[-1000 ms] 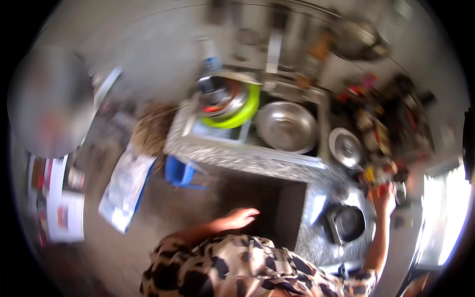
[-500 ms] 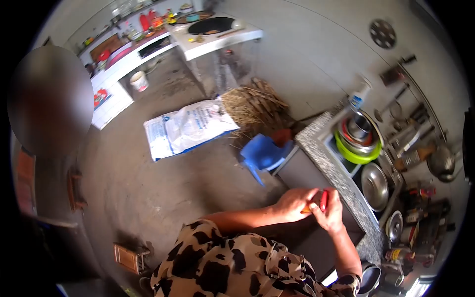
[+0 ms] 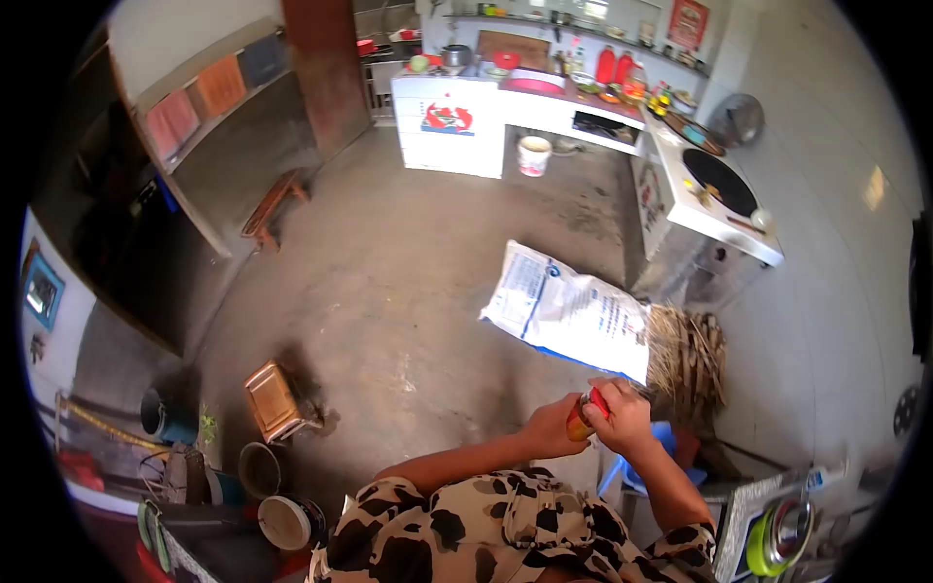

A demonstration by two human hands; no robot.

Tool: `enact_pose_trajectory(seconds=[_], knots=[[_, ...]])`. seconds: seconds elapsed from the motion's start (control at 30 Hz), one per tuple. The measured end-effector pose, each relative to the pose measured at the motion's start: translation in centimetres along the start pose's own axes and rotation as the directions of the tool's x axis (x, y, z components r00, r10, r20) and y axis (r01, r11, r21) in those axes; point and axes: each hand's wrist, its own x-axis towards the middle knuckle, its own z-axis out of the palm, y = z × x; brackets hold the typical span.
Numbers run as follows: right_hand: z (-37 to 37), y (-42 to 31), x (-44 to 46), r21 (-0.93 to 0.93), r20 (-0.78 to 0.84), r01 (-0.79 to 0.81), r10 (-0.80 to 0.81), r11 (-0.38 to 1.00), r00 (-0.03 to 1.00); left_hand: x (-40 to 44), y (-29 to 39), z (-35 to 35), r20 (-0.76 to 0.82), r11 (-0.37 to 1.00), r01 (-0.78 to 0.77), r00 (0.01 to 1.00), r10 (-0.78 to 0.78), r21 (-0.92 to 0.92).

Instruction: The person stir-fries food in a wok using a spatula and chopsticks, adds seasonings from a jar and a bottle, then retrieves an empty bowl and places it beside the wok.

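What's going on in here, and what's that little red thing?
Someone is holding a small container with a red top in both hands. The left hand is around its orange-coloured body, and the right hand is at the red top. I can't tell what is inside. On the floor past the hands lies a white and blue sack, with a pile of straw and sticks at one end.
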Motion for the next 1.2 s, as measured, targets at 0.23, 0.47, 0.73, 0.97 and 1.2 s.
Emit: enact_pose_trajectory(seconds=[0.23, 0.47, 0.73, 0.97, 1.2], knots=[[5.6, 3.9, 13.4, 0.158, 0.055, 0.194, -0.205, 0.968, 0.977, 7.7, -5.2, -7.8, -0.103, 0.999, 0.042, 0.994, -0.044, -0.020], [9.1, 6.3, 29.8, 0.235, 0.031, 0.330, -0.346, 0.914, 0.938, 17.6, -9.2, -18.6, -0.148, 0.997, 0.072, 0.987, -0.066, 0.041], [18.0, 6.9, 46.8, 0.305, 0.142, 0.450, -0.507, 0.840, 0.850, 25.2, -13.6, -32.1, -0.184, 0.975, 0.152, 0.966, -0.181, -0.164], [21.6, 6.2, 61.9, 0.380, 0.089, 0.445, -0.510, 0.811, 0.855, 35.4, -21.5, -48.4, 0.368, 0.904, 0.242, 0.924, -0.103, -0.353], [22.3, 11.4, 72.6, 0.521, -0.101, 0.301, -0.292, 0.799, 0.951, 49.8, -22.0, -56.4, 0.577, 0.823, 0.281, 0.814, 0.069, -0.494]])
